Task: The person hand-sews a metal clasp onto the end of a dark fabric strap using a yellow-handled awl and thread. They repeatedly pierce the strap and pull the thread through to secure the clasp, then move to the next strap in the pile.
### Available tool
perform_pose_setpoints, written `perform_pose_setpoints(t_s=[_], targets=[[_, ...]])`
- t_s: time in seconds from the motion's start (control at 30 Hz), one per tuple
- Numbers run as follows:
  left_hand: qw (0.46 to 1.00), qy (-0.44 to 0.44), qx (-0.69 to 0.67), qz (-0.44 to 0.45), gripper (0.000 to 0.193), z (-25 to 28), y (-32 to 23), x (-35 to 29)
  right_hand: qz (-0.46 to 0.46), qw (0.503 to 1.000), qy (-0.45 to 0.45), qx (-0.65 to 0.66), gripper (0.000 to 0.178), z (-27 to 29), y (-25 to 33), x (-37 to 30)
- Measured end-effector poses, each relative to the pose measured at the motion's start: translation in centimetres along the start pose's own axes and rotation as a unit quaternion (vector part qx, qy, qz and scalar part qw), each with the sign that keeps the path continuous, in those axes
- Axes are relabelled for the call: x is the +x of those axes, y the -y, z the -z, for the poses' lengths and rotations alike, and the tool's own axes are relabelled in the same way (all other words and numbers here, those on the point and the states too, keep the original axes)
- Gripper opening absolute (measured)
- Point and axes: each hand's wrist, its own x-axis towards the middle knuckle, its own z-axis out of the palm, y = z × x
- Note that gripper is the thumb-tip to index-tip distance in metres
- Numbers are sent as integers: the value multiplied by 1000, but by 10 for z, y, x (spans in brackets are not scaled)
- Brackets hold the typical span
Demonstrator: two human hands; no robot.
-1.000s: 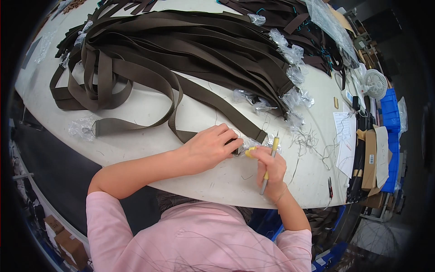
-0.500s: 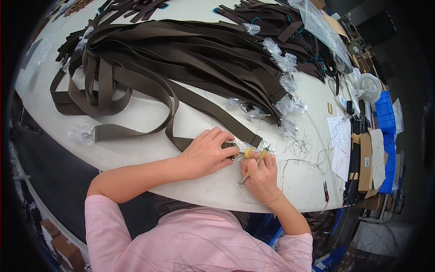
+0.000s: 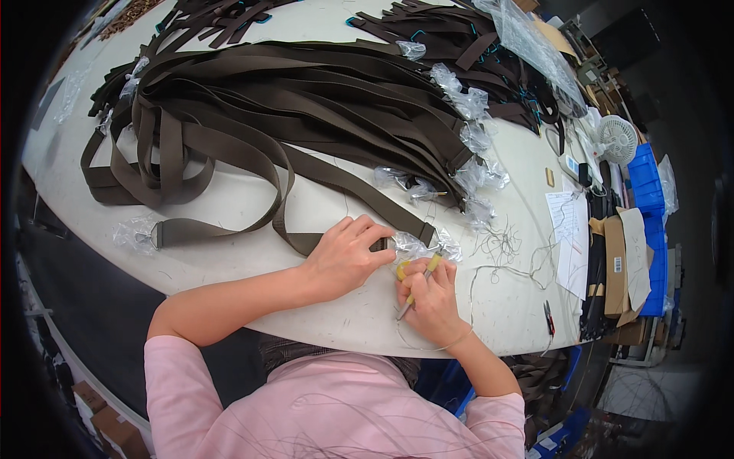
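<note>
My left hand [image 3: 344, 258] has its fingers closed on the end of a dark brown webbing strap [image 3: 302, 243], near its metal buckle, which is mostly hidden. Crumpled clear plastic wrap [image 3: 410, 245] lies between my two hands, touching or close to the fingertips. My right hand [image 3: 432, 304] grips a thin pen-shaped tool [image 3: 433, 264] with a yellow section, slanting across the fingers. A yellow cover [image 3: 402, 269] sits on one finger of that hand. Just beyond, another strap end [image 3: 423, 229] rests beside more plastic wrap.
A large heap of brown straps [image 3: 298, 99] with plastic-wrapped ends covers the far table. Loose threads [image 3: 501, 243], papers [image 3: 567, 237] and small red-handled snips [image 3: 549, 317] lie to the right. A fan [image 3: 616, 139], a cardboard box [image 3: 616, 264] and blue bins [image 3: 652, 260] stand beyond.
My right hand has drawn slightly left and nearer to me with the pen-shaped tool. More of the plastic wrap shows between my hands. My left hand keeps its hold on the strap.
</note>
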Motion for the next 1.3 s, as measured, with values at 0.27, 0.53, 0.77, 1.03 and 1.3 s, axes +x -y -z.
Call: perform_pose_setpoints(t_s=[0.27,0.53,0.77,1.03,1.3], targets=[[952,92,-263,127,12,1,17,8,11,996,-7,86,26,-6,2,-4],[968,93,-194,129,22,6,3,12,7,998,-10,69,23,0,-4,-7],[967,60,-226,106,14,-1,7,8,3,997,-8,72,24,-4,-4,-12],[921,110,-324,185,6,11,15,12,-10,991,4,134,26,-1,-6,-9],[940,106,-301,120,5,11,17,7,-12,986,17,168,24,0,-8,-3]])
